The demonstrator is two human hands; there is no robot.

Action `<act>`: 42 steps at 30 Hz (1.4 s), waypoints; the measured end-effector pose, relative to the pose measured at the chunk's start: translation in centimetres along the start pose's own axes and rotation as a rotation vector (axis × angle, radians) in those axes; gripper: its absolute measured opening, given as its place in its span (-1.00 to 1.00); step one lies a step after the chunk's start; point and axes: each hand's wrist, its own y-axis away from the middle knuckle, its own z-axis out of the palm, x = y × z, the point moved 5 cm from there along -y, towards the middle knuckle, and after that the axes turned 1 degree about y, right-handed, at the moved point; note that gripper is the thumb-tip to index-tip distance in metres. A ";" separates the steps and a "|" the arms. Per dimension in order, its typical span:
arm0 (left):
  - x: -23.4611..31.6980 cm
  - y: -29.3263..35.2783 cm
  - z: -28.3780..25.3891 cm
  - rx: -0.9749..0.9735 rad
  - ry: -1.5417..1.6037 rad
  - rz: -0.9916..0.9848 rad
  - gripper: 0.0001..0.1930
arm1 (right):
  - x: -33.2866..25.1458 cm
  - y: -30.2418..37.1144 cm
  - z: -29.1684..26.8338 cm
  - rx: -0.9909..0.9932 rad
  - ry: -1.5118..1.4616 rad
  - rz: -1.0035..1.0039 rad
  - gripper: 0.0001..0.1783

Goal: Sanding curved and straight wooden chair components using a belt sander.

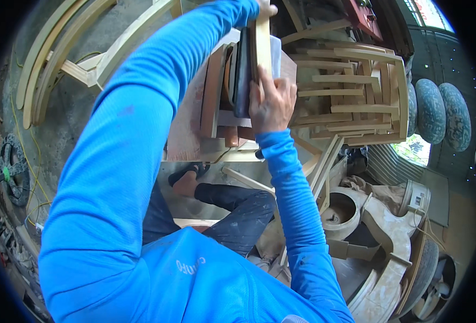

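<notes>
Wood strip [263, 46], pale & slightly curved, is up at top ctr of your view, running away from you along the R side of a dark upright band [241, 81] on the bench [187, 134]. Looks to be right up against the band, but can't tell for sure if they touch along the full length.

Your R hand [274, 102] has the near end: fingers curled in, thumb on the L side, one finger laid fwd along the wood, so closed on it w/ no real gap. Your L hand [267, 7] is at the far end, partly cut off by the top edge; it's at the strip, but can't tell how far open it is or how firm the hold. L arm reaches fwd in a blue sleeve [114, 151], R arm comes up from lower R.

L of the band, approx. parallel, stands a brown board [212, 91]. To the R of the bench: pile of pale wooden frames [356, 97], w/ mottled dark rounded objects [430, 110] beyond. Upper R, a red box [364, 16]. Upper L, curved wood pieces [65, 37] side by side on the concrete floor [44, 161]; far L, a dark wheel [12, 169]. Lower R, a curvy pale wood part [391, 231]. Your dark trousers [238, 220] & a sandal [181, 175] show below the bench edge.
</notes>
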 end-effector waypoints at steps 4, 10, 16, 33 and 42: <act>-1.7 -5.5 -1.8 0.026 0.007 0.044 -0.17 | 0.3 -5.6 2.7 0.046 0.001 0.019 -0.45; -0.6 -7.3 -2.8 -0.005 0.003 0.053 -0.27 | 1.4 -8.4 4.0 0.085 0.008 0.022 -0.50; -5.9 -6.1 0.1 -0.156 0.086 0.005 -0.16 | -1.8 -4.3 2.2 0.004 -0.042 -0.006 -0.44; 13.2 41.4 4.2 -0.015 -0.405 0.163 -0.01 | -2.3 39.7 -16.2 -0.295 -0.382 0.322 -0.09; 12.9 47.2 3.4 -0.177 -0.183 0.171 0.09 | -5.1 50.4 -21.9 -0.146 -0.219 0.386 -0.17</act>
